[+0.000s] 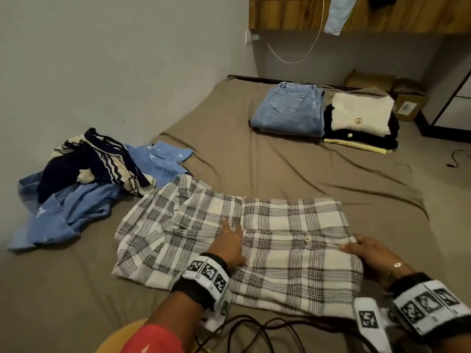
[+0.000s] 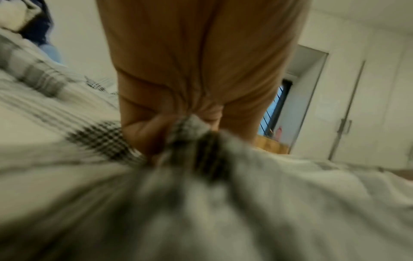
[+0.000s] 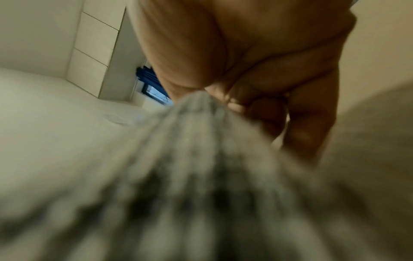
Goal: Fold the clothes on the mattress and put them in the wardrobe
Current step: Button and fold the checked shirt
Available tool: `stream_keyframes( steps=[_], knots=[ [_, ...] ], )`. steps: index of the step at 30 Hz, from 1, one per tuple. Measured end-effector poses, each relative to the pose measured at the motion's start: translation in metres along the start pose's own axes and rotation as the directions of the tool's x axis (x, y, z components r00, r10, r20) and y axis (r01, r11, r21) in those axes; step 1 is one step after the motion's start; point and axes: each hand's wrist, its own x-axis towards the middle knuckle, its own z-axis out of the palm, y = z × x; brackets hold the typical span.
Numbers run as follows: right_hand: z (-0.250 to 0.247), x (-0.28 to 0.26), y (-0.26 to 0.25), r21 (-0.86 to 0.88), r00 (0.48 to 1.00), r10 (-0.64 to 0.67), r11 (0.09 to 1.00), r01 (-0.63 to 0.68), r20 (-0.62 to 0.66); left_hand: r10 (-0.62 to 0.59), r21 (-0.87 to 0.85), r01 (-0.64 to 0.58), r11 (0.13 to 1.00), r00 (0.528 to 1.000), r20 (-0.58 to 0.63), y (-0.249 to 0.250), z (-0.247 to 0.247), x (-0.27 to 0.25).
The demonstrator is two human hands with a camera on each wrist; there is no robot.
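Brown sheeting covers the mattress (image 1: 293,171) that fills most of the head view, with a grey wall behind and a wooden shelf (image 1: 356,14) at the upper right. At lower centre lies the plaid shirt (image 1: 293,250), partly folded, its long axis running left to right across the frame; its unfolded part, rumpled, spreads towards the left.

The left hand (image 1: 233,244) rests near the shirt's middle, just beside the button placket, and looks flat from above; the left wrist view, though blurred, shows its fingers (image 2: 143,130) curled and pinching a gather of plaid cloth. The right hand (image 1: 370,249) sits at the shirt's right edge, and the right wrist view shows its fingers (image 3: 263,98) curled around a bunch of the same fabric. Both hands thus grip the shirt, left at the middle, right at the end.

Judging by this, the next fold turns on the line between the hands: the left is nearer the loose part, which lies to its left.

A heap of unfolded clothes (image 1: 84,184), blue and navy striped, sits at the left of the frame. Folded jeans (image 1: 288,110) and a stack of folded tops (image 1: 362,121) wait at the upper right. No wardrobe is identifiable in the head view.
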Motion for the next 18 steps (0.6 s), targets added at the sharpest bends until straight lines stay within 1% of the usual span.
stream_keyframes(
  steps=[2,3,4,5,6,7,8,10,12,13,14,15,16,17,18],
  knots=[
    [0.003,-0.009,-0.006,0.012,0.999,-0.01,1.0,0.01,0.043,-0.001,0.019,0.001,1.0,1.0,0.004,-0.002,-0.008,-0.004],
    [0.007,-0.014,-0.017,0.041,0.997,-0.036,0.999,0.034,0.065,0.013,-0.016,-0.013,1.0,1.0,-0.021,-0.007,-0.019,-0.008],
    [0.013,-0.019,-0.033,0.078,0.994,-0.069,0.995,0.062,0.088,0.023,-0.099,-0.03,0.995,0.998,-0.064,-0.015,-0.034,-0.013],
    [0.022,-0.024,-0.051,0.121,0.986,-0.113,0.988,0.099,0.121,0.036,-0.229,-0.061,0.971,0.993,-0.11,-0.027,-0.05,-0.017],
    [0.035,-0.03,-0.073,0.143,0.971,-0.163,0.98,0.139,0.177,0.057,-0.388,-0.111,0.915,0.987,-0.148,-0.039,-0.066,-0.023],
    [0.052,-0.037,-0.096,0.141,0.949,-0.206,0.974,0.176,0.237,0.079,-0.522,-0.16,0.838,0.982,-0.174,-0.053,-0.082,-0.031],
    [0.075,-0.043,-0.118,0.142,0.93,-0.251,0.965,0.219,0.269,0.081,-0.621,-0.187,0.761,0.978,-0.194,-0.066,-0.096,-0.04],
    [0.13,-0.046,-0.15,0.088,0.908,-0.306,0.952,0.294,0.287,0.044,-0.747,-0.185,0.638,0.978,-0.205,-0.091,-0.118,-0.053],
    [0.198,-0.047,-0.173,0.068,0.867,-0.327,0.943,0.326,0.375,-0.045,-0.83,-0.151,0.536,0.977,-0.207,-0.113,-0.128,-0.061],
    [0.229,-0.047,-0.177,0.076,0.838,-0.317,0.945,0.317,0.443,-0.111,-0.854,-0.136,0.502,0.969,-0.219,-0.124,-0.129,-0.062],
    [0.253,-0.043,-0.176,0.034,0.798,-0.284,0.949,0.314,0.531,-0.183,-0.866,-0.148,0.478,0.947,-0.264,-0.136,-0.129,-0.063],
    [0.275,-0.04,-0.171,-0.007,0.767,-0.261,0.945,0.327,0.586,-0.258,-0.858,-0.165,0.487,0.911,-0.322,-0.146,-0.125,-0.058],
    [0.295,-0.036,-0.164,0.017,0.745,-0.242,0.955,0.296,0.622,-0.316,-0.836,-0.136,0.532,0.884,-0.345,-0.157,-0.121,-0.055],
    [0.308,-0.033,-0.159,0.065,0.758,-0.21,0.974,0.217,0.618,-0.334,-0.818,-0.09,0.568,0.883,-0.329,-0.168,-0.115,-0.054],
    [0.309,-0.026,-0.155,0.064,0.813,-0.18,0.983,0.173,0.554,-0.333,-0.784,-0.033,0.62,0.893,-0.302,-0.182,-0.106,-0.048]
  ],
)
